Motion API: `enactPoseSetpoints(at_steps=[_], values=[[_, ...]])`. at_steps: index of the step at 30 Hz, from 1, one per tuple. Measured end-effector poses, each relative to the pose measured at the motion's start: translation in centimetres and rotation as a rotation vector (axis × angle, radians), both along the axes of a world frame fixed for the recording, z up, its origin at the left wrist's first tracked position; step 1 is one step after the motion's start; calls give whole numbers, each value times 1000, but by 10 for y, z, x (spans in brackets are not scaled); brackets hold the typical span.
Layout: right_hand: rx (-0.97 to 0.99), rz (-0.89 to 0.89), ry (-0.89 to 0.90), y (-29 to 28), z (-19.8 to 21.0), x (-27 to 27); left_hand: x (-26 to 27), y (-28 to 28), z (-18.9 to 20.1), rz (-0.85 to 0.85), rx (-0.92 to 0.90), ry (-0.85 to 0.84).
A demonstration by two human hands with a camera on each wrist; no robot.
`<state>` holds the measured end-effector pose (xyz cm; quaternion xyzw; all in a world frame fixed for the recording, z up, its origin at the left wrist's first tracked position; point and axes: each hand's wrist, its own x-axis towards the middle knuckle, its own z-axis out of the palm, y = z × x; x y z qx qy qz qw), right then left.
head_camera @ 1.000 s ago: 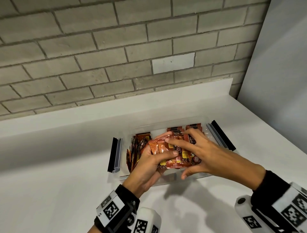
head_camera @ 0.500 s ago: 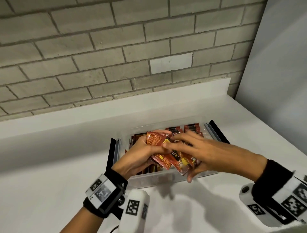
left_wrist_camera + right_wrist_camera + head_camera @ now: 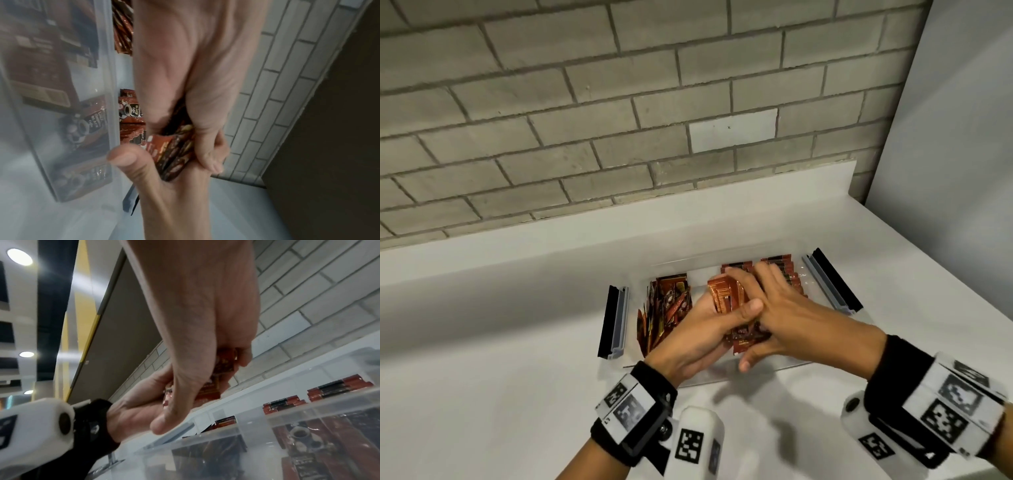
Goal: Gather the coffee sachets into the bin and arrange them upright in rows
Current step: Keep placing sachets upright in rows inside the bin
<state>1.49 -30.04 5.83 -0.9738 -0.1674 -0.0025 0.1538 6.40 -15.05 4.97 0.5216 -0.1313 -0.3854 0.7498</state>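
Note:
A clear plastic bin [image 3: 722,377] sits on the white counter. Over its middle, both hands clasp one stack of red-brown coffee sachets [image 3: 724,294]. My left hand [image 3: 698,332] grips the stack from the left and below, thumb across the top. My right hand [image 3: 791,308] wraps it from the right, thumb under the near end. The left wrist view shows the stack [image 3: 174,151] edge-on between the two palms. In the right wrist view my right hand's fingers curl over the stack [image 3: 224,366]. Upright sachets [image 3: 777,267] stand in rows at the back right. More sachets [image 3: 667,308] lean loosely at the left end.
The bin's black and grey latches hang open at the left end [image 3: 614,322] and the right end [image 3: 828,281]. A brick wall [image 3: 619,137] rises behind the counter, and a grey panel [image 3: 962,171] closes the right side. White counter surface [image 3: 482,394] lies in front of the bin.
The fanned sachets have been pressed together into one compact stack between both hands. My right hand has slid further over the stack, and my left forearm has swung left.

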Motion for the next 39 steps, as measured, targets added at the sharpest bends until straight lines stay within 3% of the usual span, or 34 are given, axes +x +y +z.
enactPoseSetpoints(at_steps=[2, 5, 7, 11, 17, 23, 25, 28, 30, 33, 37, 39], values=[[84, -32, 44, -4, -3, 0, 2, 1, -2, 38, -32, -2], [584, -142, 179, -15, -2, -5, 7, 6, -5, 137, -52, 19], [778, -195, 166, -17, -6, -5, 7, 3, -5, 182, -59, 23], [882, -188, 159, -12, -10, -1, 5, -8, -1, 182, -97, 39], [620, -226, 153, -9, -5, 3, 2, -8, -2, 129, -51, 6], [539, -224, 196, -3, 4, 10, 1, -4, 2, 83, -22, -115], [651, -222, 207, -4, 13, 11, 6, -6, 7, 142, 16, -128], [1022, -327, 171, -14, 30, 16, 14, -11, 26, 148, -31, -80], [1249, -337, 254, -20, 39, 19, 18, -17, 43, 119, -70, -80], [1476, -270, 369, -21, 48, 22, 18, -29, 61, 68, 2, -160], [1545, -232, 412, -25, 50, 19, 26, -38, 59, 39, 383, -651], [1588, -256, 405, -27, 46, 18, 31, -36, 51, 53, 454, -798]])
